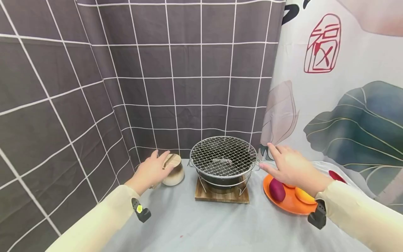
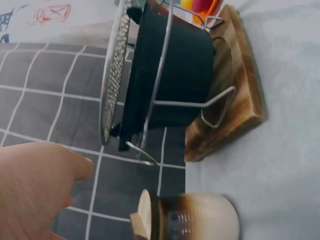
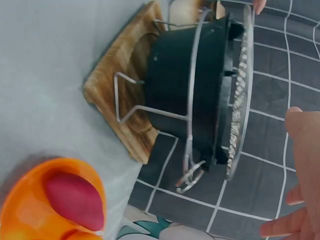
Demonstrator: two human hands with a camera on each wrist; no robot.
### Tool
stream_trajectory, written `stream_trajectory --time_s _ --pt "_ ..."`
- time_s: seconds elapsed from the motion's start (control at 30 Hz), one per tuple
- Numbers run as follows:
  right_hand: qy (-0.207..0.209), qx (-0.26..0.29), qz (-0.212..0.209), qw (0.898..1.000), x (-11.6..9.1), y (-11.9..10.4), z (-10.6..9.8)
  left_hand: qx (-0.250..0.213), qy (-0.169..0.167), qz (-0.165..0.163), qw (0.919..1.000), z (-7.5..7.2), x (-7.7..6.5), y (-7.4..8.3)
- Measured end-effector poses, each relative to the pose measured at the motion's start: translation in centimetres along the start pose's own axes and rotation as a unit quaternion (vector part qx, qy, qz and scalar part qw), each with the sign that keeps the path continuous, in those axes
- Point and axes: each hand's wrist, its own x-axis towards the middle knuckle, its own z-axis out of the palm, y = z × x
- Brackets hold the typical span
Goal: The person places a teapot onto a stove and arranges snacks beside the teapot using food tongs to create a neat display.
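Between the two hands stands a small round grill: a dark pot in a wire stand, topped by a round wire mesh. Beneath it lies a square wooden board. My left hand hovers beside a cream and brown jar with a wooden lid, fingers extended, partly covering the jar in the head view. To the right of the grill, my right hand is held in the air with fingers stretched out, above an orange plate. Neither hand holds anything.
On the plate lie a purple-red oval item and a yellow-orange one. A red piece shows behind the right forearm. Grey tiled-pattern cloth hangs behind and at left; a printed white cloth hangs at right.
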Motion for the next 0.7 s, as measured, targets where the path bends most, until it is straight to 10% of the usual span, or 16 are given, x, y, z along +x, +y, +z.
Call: stream_trajectory --time_s 0.7 --pt "0.041 -0.011 -0.049 0.998 -3.0 -2.0 6.2 -0.045 0.005 -0.021 0.9988 2.9 -0.8 -4.1"
